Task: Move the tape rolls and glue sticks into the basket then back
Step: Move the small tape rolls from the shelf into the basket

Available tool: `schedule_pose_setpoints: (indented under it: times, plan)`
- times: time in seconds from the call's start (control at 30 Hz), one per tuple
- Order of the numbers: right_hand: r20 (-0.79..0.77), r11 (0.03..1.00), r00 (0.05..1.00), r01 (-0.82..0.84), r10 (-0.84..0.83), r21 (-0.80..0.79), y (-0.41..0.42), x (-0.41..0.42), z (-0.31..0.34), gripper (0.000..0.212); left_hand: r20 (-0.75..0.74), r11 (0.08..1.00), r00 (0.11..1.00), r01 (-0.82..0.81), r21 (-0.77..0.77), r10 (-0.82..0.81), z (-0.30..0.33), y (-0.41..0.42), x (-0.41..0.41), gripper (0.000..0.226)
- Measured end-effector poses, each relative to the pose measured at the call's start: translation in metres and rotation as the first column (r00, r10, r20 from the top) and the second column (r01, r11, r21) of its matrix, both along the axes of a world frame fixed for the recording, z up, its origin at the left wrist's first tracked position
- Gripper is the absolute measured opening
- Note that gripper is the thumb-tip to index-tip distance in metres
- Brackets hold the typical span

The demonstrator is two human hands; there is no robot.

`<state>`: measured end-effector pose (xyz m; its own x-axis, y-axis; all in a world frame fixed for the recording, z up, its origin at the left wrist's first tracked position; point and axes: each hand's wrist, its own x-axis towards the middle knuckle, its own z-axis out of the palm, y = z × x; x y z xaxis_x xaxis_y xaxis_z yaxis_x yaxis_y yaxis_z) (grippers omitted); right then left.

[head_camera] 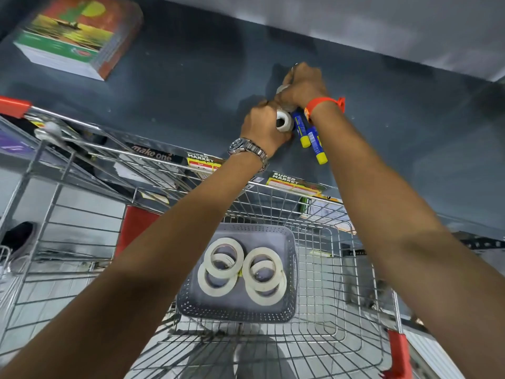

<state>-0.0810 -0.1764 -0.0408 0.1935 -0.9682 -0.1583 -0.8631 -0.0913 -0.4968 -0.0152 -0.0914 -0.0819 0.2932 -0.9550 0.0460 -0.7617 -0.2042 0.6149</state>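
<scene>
A grey perforated plastic basket point(289, 296) sits inside a wire metal shopping cart point(341, 310), near the viewer and toward the cart's middle. In the basket lie four flat white tape rolls point(224, 266), stacked in two overlapping pairs, one pair left, one right. Beyond the cart's far rim runs a dark grey shelf point(177, 86). On the shelf, far and right of centre, two blue-and-yellow glue sticks point(314, 140) lie side by side, with a small white tape roll point(284, 120) just to their left. Far left on the same shelf rests a stack of paperback books point(76, 42), well apart from the sticks.
</scene>
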Motion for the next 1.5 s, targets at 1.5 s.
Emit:
schedule_pose_setpoints:
  times: [1.5]
  plan:
    - [-0.101,0.729,0.907,-0.258,0.409,0.635,0.322,-0.054,-0.257,0.041,0.037,0.662,0.925,0.241,0.710,-0.377,-0.271,0.314,-0.001,0.079]
